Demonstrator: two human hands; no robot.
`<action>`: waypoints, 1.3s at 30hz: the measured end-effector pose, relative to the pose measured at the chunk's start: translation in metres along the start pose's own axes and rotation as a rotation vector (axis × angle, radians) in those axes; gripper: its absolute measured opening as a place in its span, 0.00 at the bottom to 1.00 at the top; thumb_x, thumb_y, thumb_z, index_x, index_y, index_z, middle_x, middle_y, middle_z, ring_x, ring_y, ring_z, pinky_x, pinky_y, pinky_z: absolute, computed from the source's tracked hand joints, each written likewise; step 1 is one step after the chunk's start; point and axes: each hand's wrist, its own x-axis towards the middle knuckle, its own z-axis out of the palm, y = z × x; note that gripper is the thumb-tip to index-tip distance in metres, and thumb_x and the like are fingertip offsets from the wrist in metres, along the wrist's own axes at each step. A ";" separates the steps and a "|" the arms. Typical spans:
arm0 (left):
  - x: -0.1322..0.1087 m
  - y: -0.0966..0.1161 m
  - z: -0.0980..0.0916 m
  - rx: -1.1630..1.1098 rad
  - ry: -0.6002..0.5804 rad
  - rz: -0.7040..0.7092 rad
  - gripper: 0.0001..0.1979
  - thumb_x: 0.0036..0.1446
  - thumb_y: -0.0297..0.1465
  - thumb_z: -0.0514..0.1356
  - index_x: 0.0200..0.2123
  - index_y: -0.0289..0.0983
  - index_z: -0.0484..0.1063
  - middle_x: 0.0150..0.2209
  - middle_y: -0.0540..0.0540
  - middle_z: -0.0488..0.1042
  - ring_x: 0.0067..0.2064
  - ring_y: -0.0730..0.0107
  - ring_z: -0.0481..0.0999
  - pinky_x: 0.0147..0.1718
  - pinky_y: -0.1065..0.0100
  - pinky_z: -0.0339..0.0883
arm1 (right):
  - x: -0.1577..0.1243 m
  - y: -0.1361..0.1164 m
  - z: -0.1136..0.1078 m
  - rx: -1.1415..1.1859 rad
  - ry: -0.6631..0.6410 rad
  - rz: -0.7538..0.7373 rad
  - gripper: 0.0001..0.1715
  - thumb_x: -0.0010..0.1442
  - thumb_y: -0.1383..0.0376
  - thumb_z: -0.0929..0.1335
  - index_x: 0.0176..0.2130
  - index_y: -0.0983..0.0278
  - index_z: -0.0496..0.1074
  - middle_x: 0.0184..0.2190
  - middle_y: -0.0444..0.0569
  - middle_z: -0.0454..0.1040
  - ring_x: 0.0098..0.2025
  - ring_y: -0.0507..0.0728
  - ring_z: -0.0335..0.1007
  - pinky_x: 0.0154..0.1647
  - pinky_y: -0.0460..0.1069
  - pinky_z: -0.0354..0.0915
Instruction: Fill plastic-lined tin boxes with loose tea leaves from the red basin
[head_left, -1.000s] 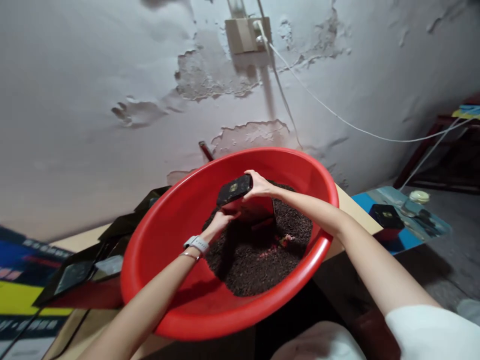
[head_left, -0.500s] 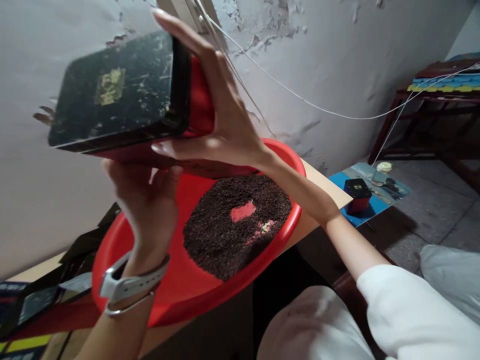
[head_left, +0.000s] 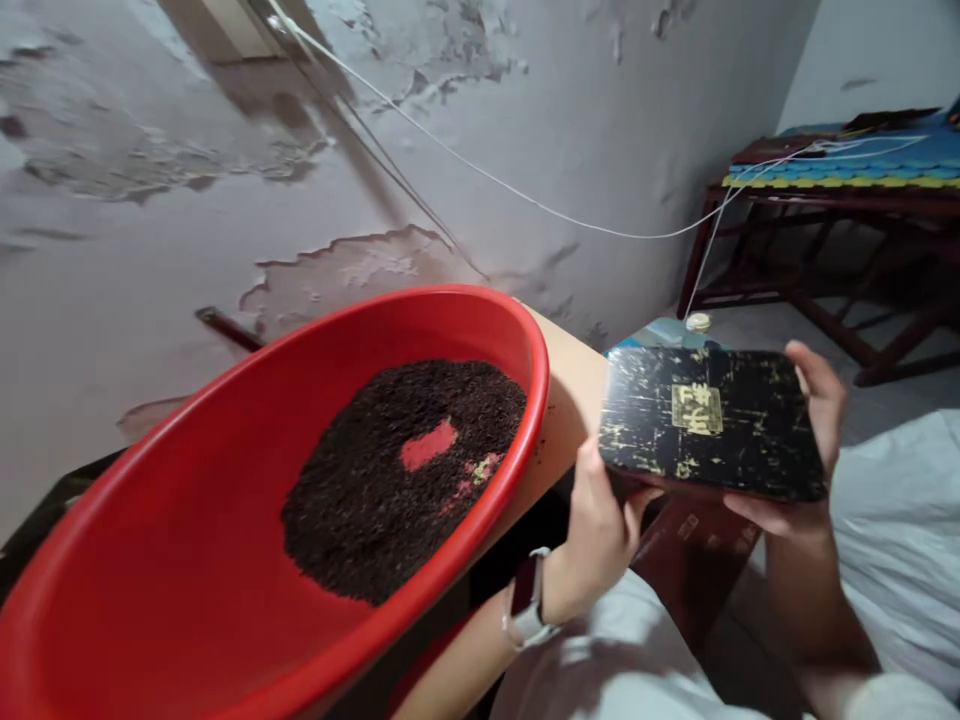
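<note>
Both my hands hold a tea tin (head_left: 757,430) with a scratched black lid and gold characters; its reddish side shows below the lid. My left hand (head_left: 600,525), wearing a watch, is closed on the tin's near left corner. At the other end, my right hand (head_left: 806,470) grips the right side, thumb along the front edge. Left of the tin stands a large red basin (head_left: 172,590). Dark loose tea leaves (head_left: 390,470) lie spread in it, with a bare red patch and some pale bits among them.
The basin stands on a pale wooden tabletop (head_left: 566,370) beside a peeling wall. Behind the tin, a small jar with a pale lid (head_left: 697,323) stands on a low blue table. A dark red table (head_left: 832,200) with blue and yellow mats is at back right. A white cable (head_left: 555,212) hangs across.
Both hands have carried the tin from above the basin's left side to the right, beyond its rim and lower. The view has shifted, showing more of the basin.
</note>
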 end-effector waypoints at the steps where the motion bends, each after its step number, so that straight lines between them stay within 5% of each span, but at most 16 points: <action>1: -0.004 -0.006 0.021 -0.087 -0.070 -0.030 0.28 0.60 0.27 0.55 0.61 0.33 0.48 0.54 0.31 0.66 0.56 0.55 0.68 0.53 0.56 0.66 | -0.014 0.017 -0.011 -0.056 0.000 0.064 0.64 0.37 0.46 0.74 0.66 0.56 0.48 0.57 0.52 0.60 0.55 0.63 0.62 0.58 0.63 0.60; 4: -0.021 -0.032 0.084 -0.374 -0.272 -0.167 0.28 0.60 0.30 0.55 0.61 0.34 0.50 0.56 0.33 0.65 0.58 0.55 0.67 0.57 0.54 0.63 | -0.060 0.071 -0.035 -0.281 0.045 0.362 0.59 0.39 0.51 0.75 0.64 0.62 0.54 0.57 0.55 0.61 0.58 0.66 0.59 0.60 0.64 0.55; 8: -0.049 -0.070 0.158 -0.591 -0.411 -0.442 0.29 0.58 0.31 0.56 0.61 0.33 0.53 0.61 0.34 0.61 0.63 0.56 0.61 0.63 0.54 0.53 | -0.108 0.143 -0.036 -0.477 0.111 0.597 0.58 0.36 0.46 0.75 0.60 0.66 0.59 0.53 0.58 0.64 0.55 0.66 0.62 0.57 0.60 0.58; 13: -0.077 -0.101 0.205 -0.474 -0.474 -0.705 0.31 0.56 0.31 0.55 0.62 0.30 0.53 0.63 0.31 0.56 0.64 0.54 0.57 0.63 0.56 0.50 | -0.121 0.220 -0.006 -0.548 0.170 0.795 0.60 0.33 0.44 0.73 0.58 0.70 0.59 0.54 0.64 0.64 0.56 0.68 0.61 0.57 0.60 0.58; 19: -0.118 -0.128 0.202 -0.382 -0.560 -0.760 0.31 0.56 0.30 0.53 0.62 0.25 0.53 0.63 0.30 0.56 0.64 0.57 0.58 0.62 0.61 0.51 | -0.103 0.278 0.042 -0.488 0.197 0.858 0.62 0.30 0.47 0.75 0.58 0.70 0.56 0.55 0.67 0.63 0.56 0.70 0.62 0.56 0.59 0.58; 28: -0.161 -0.162 0.186 -0.296 -0.564 -1.082 0.34 0.50 0.28 0.54 0.62 0.27 0.57 0.65 0.33 0.55 0.67 0.61 0.53 0.65 0.67 0.44 | -0.117 0.312 0.082 -0.463 0.221 0.812 0.61 0.32 0.50 0.74 0.59 0.69 0.52 0.55 0.68 0.61 0.55 0.71 0.61 0.55 0.61 0.59; 34: -0.160 -0.162 0.185 -0.235 -0.640 -1.050 0.33 0.51 0.28 0.53 0.62 0.29 0.58 0.64 0.30 0.55 0.66 0.58 0.53 0.65 0.66 0.46 | -0.121 0.336 0.085 -0.475 0.159 0.730 0.66 0.32 0.46 0.73 0.61 0.72 0.47 0.57 0.73 0.57 0.58 0.75 0.59 0.56 0.63 0.58; 39: -0.149 -0.152 0.175 -0.275 -0.477 -0.998 0.26 0.52 0.25 0.59 0.56 0.39 0.67 0.58 0.33 0.65 0.62 0.52 0.62 0.61 0.59 0.57 | -0.108 0.350 0.091 -0.425 0.154 0.755 0.71 0.31 0.47 0.74 0.62 0.73 0.42 0.59 0.74 0.54 0.59 0.76 0.57 0.57 0.63 0.57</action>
